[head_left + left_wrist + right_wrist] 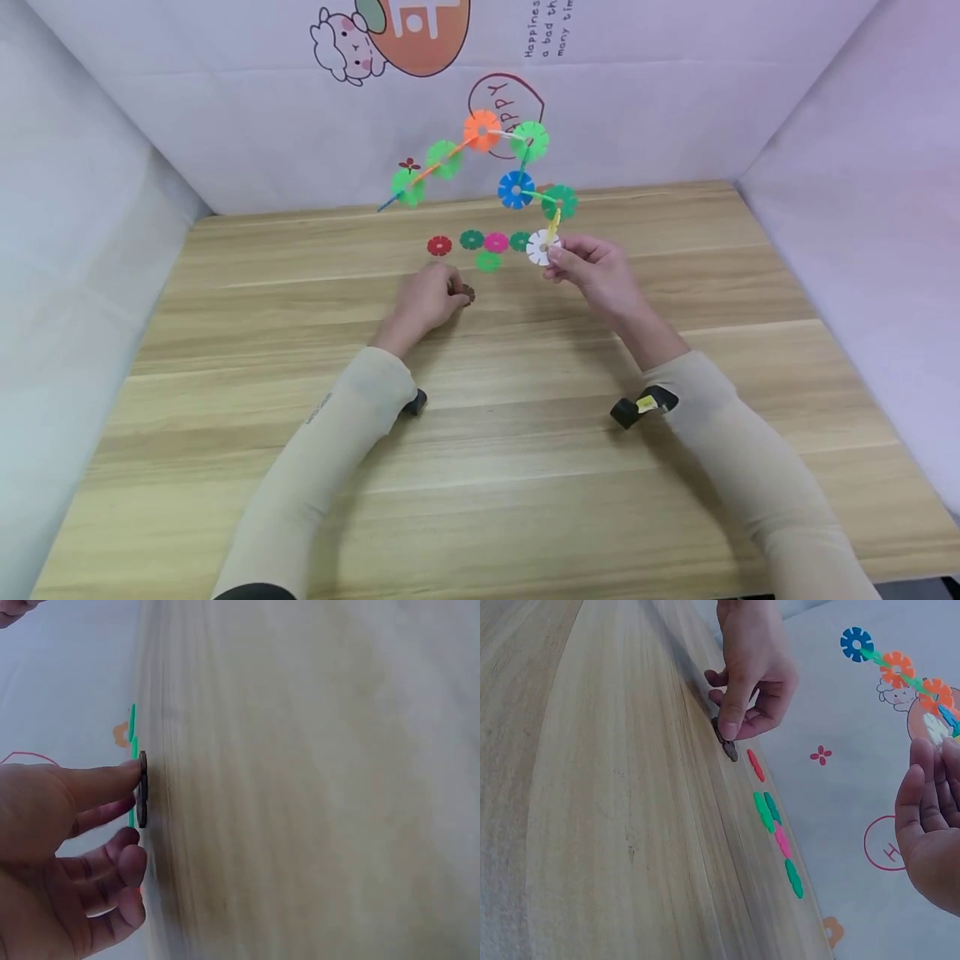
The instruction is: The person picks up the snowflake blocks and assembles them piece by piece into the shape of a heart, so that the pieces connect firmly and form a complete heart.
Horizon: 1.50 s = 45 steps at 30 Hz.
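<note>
My left hand (429, 298) pinches a dark brown notched plastic disc (469, 294) at the tabletop. In the left wrist view the thumb lies against that disc, seen edge-on, with the other fingers curled behind and below. Raised to the right, my right hand (603, 279) pinches a white notched disc (537, 249) between thumb and fingers. This white disc ends a bent chain of interlocked discs, running through a yellow disc (553, 225), a blue disc (516, 190) and an orange disc (482, 131) to green ones at upper left. The chain hangs in the air.
Loose discs lie just beyond my hands: a red disc (439, 246), a pink disc (496, 242), a light green disc (488, 262) and darker green ones. A white printed cloth (637, 108) stands behind the wooden table (480, 483).
</note>
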Available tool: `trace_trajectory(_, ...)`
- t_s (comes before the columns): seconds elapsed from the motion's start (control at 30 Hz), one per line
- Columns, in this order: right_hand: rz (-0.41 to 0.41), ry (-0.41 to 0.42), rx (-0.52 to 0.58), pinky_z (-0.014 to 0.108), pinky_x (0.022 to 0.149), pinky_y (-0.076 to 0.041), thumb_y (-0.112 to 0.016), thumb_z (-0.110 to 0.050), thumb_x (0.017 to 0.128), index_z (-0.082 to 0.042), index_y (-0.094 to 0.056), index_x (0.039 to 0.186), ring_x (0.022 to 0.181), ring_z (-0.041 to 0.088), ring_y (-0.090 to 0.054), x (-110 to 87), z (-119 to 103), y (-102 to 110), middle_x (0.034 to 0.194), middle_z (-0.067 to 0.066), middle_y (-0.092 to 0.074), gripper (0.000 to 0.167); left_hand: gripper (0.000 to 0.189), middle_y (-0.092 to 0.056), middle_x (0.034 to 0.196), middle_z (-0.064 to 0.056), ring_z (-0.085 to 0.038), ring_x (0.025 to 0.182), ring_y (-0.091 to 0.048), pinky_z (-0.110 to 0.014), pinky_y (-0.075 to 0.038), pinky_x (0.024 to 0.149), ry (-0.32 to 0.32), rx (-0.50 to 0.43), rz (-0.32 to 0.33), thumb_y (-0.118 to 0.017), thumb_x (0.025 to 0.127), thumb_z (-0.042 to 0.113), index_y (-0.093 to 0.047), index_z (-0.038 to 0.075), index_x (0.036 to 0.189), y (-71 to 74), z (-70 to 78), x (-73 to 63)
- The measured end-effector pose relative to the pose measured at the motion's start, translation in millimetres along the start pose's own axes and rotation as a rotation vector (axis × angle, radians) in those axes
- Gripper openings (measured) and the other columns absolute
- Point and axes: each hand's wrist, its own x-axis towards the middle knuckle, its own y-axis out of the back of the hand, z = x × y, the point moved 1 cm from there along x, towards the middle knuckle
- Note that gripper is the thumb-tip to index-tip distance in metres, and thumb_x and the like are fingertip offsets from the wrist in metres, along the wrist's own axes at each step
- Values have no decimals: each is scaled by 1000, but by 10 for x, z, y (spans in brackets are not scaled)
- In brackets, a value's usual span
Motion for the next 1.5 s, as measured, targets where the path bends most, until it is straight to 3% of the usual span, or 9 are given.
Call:
trace_trajectory(0.13, -2, 0, 6, 21, 76, -60, -65, 1, 101, -7, -78, 98, 75, 12, -70, 5, -10, -7, 88, 3, -72, 15, 26, -65, 113, -12, -29, 100, -61, -45, -54, 88, -50, 49, 13, -70, 102, 28, -74, 9, 120, -3, -9, -72)
trace_trajectory(0.3, -12, 0, 23, 21, 75, -60, -63, 2, 102, -11, -79, 95, 75, 11, -69, 5, -11, -25, 88, 2, -72, 21, 17, -71, 100, -8, -26, 98, -59, -42, -52, 91, -103, -3, -26, -70, 103, 25, -79, 10, 107, 36, -33, -149)
trace_trajectory(0.5, -9, -10, 12, 21, 77, -61, -63, 2, 102, -10, -78, 94, 76, 11, -68, 1, 9, -20, 89, 3, -71, 21, 35, -68, 111, -11, -27, 102, -60, -42, -52, 95, -67, -21, -153, -82, 90, 16, -71, 5, 121, 118, -51, -249)
trace_trajectory(0.67, -3, -38, 15, 22, 78, -61, -63, 1, 103, -10, -76, 93, 77, 12, -68, -26, 28, -48, 90, 2, -72, 20, 21, -69, 104, -9, -25, 95, -62, -39, -53, 88, -29, -190, -158, -81, 91, 11, -69, 6, 107, 129, -94, -330)
trace_trajectory(0.8, -2, -54, 41, 22, 77, -61, -63, 1, 102, -10, -75, 92, 75, 11, -69, -62, 60, -95, 87, 2, -73, 19, 9, -71, 97, -6, -22, 78, -62, -33, -54, 68, 0, -422, -48, -78, 95, 13, -72, 10, 101, 130, -45, -418)
trace_trajectory(0.93, -15, -44, 58, 23, 75, -61, -66, 0, 101, -4, -72, 92, 73, 11, -70, -99, 95, -162, 83, 2, -73, 12, 11, -73, 95, -4, -21, 69, -57, -28, -48, 57, -47, -569, 146, -78, 96, 18, -74, 10, 102, 155, 108, -517)
trace_trajectory(1.07, -39, -30, 75, 23, 74, -61, -68, 0, 100, 1, -70, 94, 72, 12, -70, -122, 112, -244, 82, 4, -73, 6, 13, -76, 93, -5, -19, 68, -57, -25, -45, 58, -167, -573, 310, -77, 97, 18, -75, 7, 104, 163, 252, -582)
trace_trajectory(1.2, -50, -34, 56, 22, 74, -60, -62, 3, 102, -6, -69, 91, 72, 11, -68, -133, 96, -329, 81, 2, -72, 16, 13, -77, 94, -6, -16, 60, -54, -24, -44, 54, -273, -537, 420, -76, 98, 17, -73, 5, 104, 158, 328, -612)
trace_trajectory(1.5, -41, -75, 89, 21, 74, -59, -59, 2, 104, -6, -66, 92, 73, 12, -65, -117, 43, -377, 84, 3, -69, 16, 15, -76, 99, -10, -15, 52, -48, -24, -42, 49, -393, -528, 516, -76, 98, 14, -71, 2, 106, 236, 409, -629)
